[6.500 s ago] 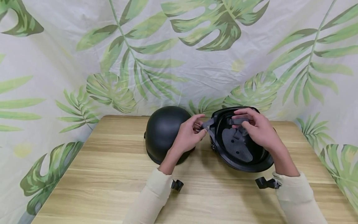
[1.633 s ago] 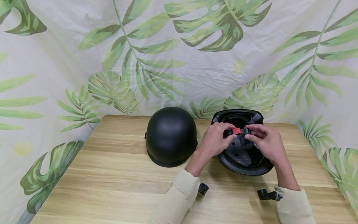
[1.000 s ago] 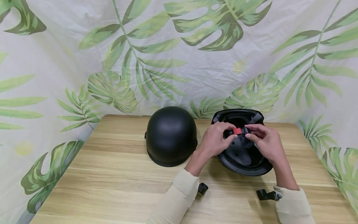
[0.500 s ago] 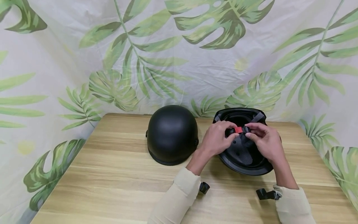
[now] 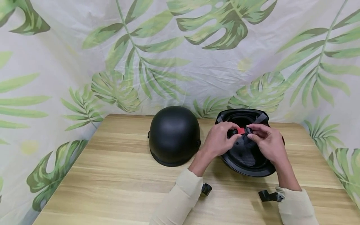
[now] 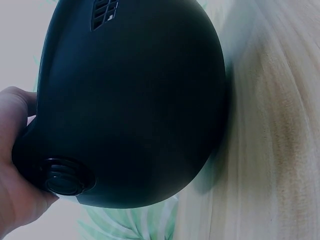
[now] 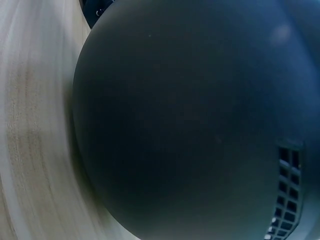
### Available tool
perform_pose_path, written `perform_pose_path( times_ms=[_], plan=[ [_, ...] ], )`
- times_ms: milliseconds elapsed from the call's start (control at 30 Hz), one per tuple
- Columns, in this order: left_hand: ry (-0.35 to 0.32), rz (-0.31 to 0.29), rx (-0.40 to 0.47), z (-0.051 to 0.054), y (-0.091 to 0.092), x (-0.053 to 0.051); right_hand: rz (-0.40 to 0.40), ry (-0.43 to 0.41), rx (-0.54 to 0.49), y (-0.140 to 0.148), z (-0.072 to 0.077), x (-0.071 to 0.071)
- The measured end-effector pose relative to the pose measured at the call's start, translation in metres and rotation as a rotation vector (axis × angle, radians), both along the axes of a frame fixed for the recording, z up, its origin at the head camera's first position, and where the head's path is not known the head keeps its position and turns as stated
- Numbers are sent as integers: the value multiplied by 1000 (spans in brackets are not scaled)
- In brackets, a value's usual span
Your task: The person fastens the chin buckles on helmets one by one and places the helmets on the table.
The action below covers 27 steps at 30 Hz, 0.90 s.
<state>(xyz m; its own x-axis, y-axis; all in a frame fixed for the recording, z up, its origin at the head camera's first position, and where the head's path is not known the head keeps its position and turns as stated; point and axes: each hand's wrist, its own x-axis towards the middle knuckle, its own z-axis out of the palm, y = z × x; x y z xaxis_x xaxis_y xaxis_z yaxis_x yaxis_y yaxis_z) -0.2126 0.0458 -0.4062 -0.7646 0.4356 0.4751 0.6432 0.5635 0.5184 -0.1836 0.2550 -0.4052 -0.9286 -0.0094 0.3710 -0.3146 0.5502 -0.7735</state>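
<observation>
A black helmet [image 5: 248, 171] lies upside down on the table, its hollow inside facing up. Across its opening runs the chin strap, with a red and black buckle [image 5: 241, 130] near the middle. My left hand [image 5: 217, 139] pinches the buckle's left end between thumb and fingers. At the right end, my right hand [image 5: 269, 142] pinches the black part. The two buckle halves appear joined. In the left wrist view, the shell [image 6: 135, 100] and a round knob [image 6: 65, 177] stand beside my left hand [image 6: 15, 170]. The shell [image 7: 185, 115] hides my right hand in the right wrist view.
A second black helmet [image 5: 174, 134] sits dome up just left of my left forearm. Both helmets stand near the back edge of the wooden table [image 5: 112, 181], before a leaf-printed cloth [image 5: 157, 47]. Black mounts [image 5: 268, 196] stick out from both sleeves.
Earliest, my hands held separate grey strap pieces apart, the left one near the second helmet. Since then they have come together at the buckle. Over the last second they stay almost still.
</observation>
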Motion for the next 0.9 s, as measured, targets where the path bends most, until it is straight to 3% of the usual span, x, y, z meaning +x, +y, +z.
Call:
perform_pose_path(
  times_ms=[433, 900],
  plan=[
    [-11, -1, -2, 1, 3, 2, 15, -11, 46, -3, -1, 0],
    [-17, 35, -84, -1, -2, -2, 37, -50, 47, -1, 5, 4]
  ],
)
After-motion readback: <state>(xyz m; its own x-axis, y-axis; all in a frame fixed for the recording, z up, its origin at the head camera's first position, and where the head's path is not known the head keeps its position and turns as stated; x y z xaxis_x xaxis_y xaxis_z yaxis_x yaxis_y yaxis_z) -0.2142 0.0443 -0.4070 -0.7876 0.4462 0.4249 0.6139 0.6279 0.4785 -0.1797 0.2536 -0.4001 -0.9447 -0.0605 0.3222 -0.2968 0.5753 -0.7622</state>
